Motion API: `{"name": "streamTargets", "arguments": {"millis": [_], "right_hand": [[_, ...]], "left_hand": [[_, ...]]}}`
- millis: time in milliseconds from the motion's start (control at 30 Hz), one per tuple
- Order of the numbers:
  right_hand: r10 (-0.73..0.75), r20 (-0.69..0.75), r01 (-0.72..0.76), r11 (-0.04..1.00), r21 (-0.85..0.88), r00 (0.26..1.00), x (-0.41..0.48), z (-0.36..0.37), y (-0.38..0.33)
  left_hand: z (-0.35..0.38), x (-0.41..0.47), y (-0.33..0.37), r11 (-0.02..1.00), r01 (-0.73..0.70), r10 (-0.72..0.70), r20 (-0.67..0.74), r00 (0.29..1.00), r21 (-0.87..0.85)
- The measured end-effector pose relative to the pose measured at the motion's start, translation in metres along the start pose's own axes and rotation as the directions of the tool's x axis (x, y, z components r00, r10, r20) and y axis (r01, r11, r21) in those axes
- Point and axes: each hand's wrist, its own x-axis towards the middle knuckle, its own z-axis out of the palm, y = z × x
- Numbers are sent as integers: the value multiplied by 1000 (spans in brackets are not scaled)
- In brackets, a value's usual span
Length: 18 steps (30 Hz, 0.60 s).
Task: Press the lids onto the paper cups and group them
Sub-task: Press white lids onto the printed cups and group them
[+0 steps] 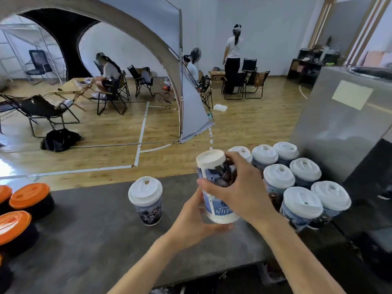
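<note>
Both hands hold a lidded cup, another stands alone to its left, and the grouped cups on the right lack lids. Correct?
No: the head view shows white lids on all grouped cups. The left hand and right hand do hold a lidded cup, the lone cup to its left.

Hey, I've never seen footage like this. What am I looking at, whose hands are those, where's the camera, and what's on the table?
There is no machine. This is one picture from a wide-angle camera worn on a person's head, so the two arms reaching in from below are that person's own. The left hand grips the bottom of a lidded paper cup and the right hand wraps its middle. The cup is tilted over the dark table. A single cup with its lid on stands alone to the left. On the right, seven lidded cups stand grouped together. Black containers with orange lids sit at the left edge.
</note>
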Motion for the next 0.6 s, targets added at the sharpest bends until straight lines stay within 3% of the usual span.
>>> {"name": "streamTargets", "arguments": {"millis": [100,200,300,400,467,533,600], "right_hand": [[-44,-63,43,999,-5,997,-5,10,4],[-43,-46,43,999,10,998,-5,8,10],[-40,-137,46,998,41,990,-8,6,10],[-10,-238,44,990,136,971,-20,4,21],[56,-216,-16,983,185,975,-39,7,41],[122,-117,-99,977,187,986,-61,17,64],[175,-67,-160,970,181,982,-78,31,87]], "left_hand": [[6,-3,-8,996,-3,-1,-48,999,-84],[-1,0,-13,999,-17,14,-74,997,-41],[-4,3,-13,975,78,-111,-153,982,-208],[-15,6,-9,773,108,-206,-86,975,-625],[-22,12,-7,650,125,-247,-53,968,-750],[-18,21,-7,750,141,-324,-174,930,-646],[-5,26,-13,885,145,-298,-300,906,-442]]}}
